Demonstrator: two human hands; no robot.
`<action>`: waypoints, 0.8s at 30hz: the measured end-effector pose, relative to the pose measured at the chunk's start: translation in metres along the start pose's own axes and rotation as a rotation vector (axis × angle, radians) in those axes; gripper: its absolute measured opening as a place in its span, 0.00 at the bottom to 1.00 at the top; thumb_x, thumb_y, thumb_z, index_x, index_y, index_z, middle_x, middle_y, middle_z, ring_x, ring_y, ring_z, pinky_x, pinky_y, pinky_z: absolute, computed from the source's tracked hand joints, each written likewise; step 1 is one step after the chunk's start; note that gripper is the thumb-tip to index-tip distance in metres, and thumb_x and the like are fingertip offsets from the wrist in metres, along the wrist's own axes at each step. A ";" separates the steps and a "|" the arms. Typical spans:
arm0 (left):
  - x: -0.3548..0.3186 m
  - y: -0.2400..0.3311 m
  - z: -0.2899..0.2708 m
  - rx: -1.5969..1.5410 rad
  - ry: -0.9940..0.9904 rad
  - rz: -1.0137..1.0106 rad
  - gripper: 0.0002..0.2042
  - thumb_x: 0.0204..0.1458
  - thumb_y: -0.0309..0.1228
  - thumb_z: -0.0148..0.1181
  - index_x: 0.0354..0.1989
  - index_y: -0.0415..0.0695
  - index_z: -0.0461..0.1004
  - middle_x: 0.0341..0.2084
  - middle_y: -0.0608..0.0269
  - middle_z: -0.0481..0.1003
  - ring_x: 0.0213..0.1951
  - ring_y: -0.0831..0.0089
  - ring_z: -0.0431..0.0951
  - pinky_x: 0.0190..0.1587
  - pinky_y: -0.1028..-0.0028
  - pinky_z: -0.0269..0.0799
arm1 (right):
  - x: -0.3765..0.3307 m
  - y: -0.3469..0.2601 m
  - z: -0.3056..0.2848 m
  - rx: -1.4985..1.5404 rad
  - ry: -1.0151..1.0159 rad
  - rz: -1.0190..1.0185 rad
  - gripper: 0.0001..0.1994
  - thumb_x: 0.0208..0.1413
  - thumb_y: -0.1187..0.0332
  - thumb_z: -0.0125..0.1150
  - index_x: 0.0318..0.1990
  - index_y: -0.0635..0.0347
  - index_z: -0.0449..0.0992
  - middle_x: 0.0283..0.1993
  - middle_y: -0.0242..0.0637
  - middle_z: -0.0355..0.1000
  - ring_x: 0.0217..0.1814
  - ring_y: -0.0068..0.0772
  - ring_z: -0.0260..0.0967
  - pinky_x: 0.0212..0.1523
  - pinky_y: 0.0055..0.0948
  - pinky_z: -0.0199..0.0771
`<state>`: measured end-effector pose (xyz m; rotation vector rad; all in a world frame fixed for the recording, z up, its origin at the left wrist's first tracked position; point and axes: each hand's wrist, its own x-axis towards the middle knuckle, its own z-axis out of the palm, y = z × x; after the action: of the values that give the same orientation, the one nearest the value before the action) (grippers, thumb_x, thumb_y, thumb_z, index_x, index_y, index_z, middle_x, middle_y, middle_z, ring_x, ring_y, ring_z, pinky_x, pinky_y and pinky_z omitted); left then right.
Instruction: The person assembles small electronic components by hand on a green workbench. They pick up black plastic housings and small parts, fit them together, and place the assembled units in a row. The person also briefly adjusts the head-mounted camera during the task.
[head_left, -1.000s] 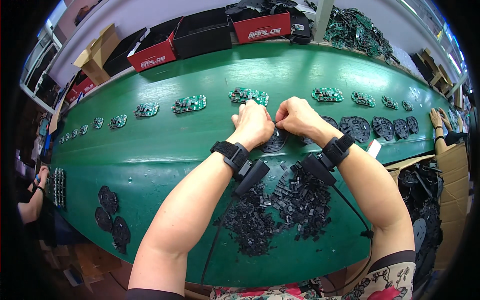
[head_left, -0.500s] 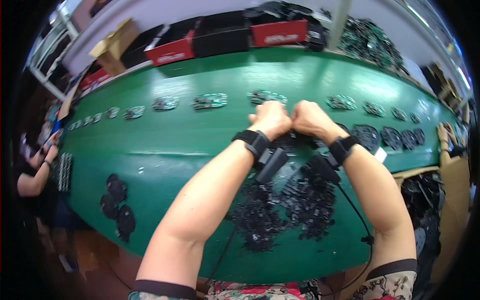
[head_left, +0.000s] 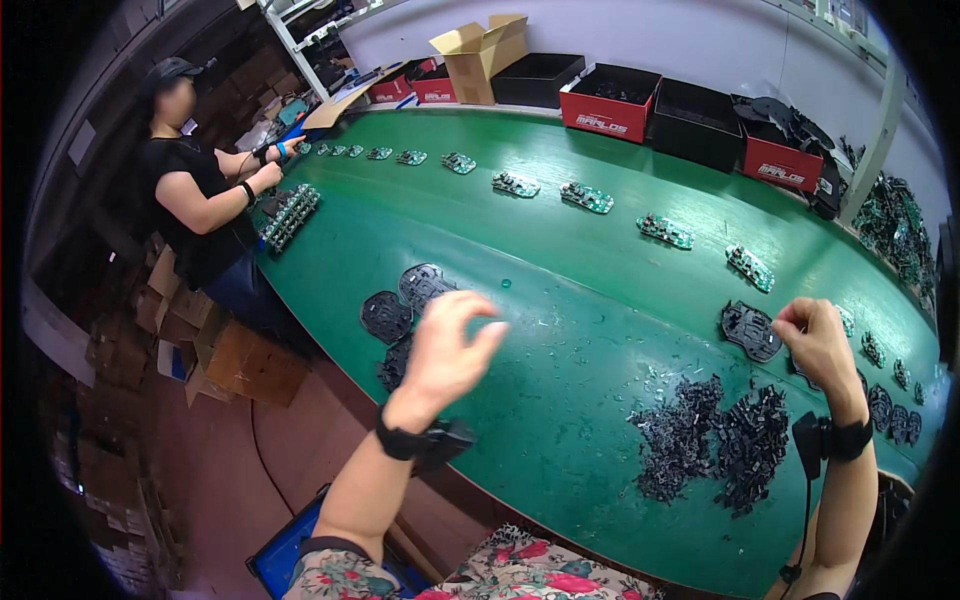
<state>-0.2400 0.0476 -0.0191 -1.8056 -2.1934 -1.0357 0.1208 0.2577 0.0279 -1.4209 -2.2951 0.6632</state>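
Note:
My left hand is raised over the left part of the table, fingers curved and apart, with nothing in it. Near it lie several black plastic shells, one partly covered by the hand. My right hand is at the right with thumb and forefinger pinched together, at the right edge of another black shell. Whatever may be between those fingertips is too small to make out. Nearer me are heaps of small black plastic pieces. Green circuit boards, such as one board, form a spaced row beyond the hands.
Red and black boxes and an open cardboard box line the green table's far edge. At the left end a person handles boards beside a stack of boards. More shells lie at far right.
The view has swung left. My hands, together over the work before, are now apart: the left has moved to the left-hand shells and opened, while the right stays by the shell near the heaps.

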 end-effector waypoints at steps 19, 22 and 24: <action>0.038 -0.005 0.066 0.113 -0.358 0.006 0.17 0.44 0.32 0.66 0.37 0.38 0.68 0.39 0.48 0.71 0.46 0.51 0.68 0.49 0.63 0.65 | -0.023 -0.013 0.025 0.002 -0.320 -0.022 0.08 0.47 0.70 0.62 0.32 0.67 0.79 0.29 0.49 0.76 0.32 0.43 0.76 0.38 0.34 0.74; 0.058 0.019 0.096 0.025 -0.350 0.135 0.14 0.42 0.27 0.67 0.32 0.40 0.65 0.37 0.50 0.69 0.45 0.52 0.68 0.48 0.63 0.66 | -0.020 0.002 0.040 -0.012 -0.249 -0.050 0.07 0.45 0.71 0.61 0.31 0.65 0.79 0.29 0.49 0.76 0.34 0.46 0.76 0.40 0.37 0.74; 0.067 0.020 0.119 -0.039 -0.293 0.285 0.13 0.42 0.25 0.66 0.31 0.40 0.65 0.36 0.50 0.68 0.44 0.52 0.68 0.47 0.62 0.66 | -0.016 0.003 0.048 -0.025 -0.244 -0.053 0.07 0.45 0.71 0.60 0.31 0.65 0.79 0.28 0.50 0.76 0.34 0.47 0.76 0.40 0.38 0.74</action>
<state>-0.2022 0.1708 -0.0681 -2.3317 -1.9822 -0.8030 0.1048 0.2348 -0.0140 -1.3496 -2.5253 0.8349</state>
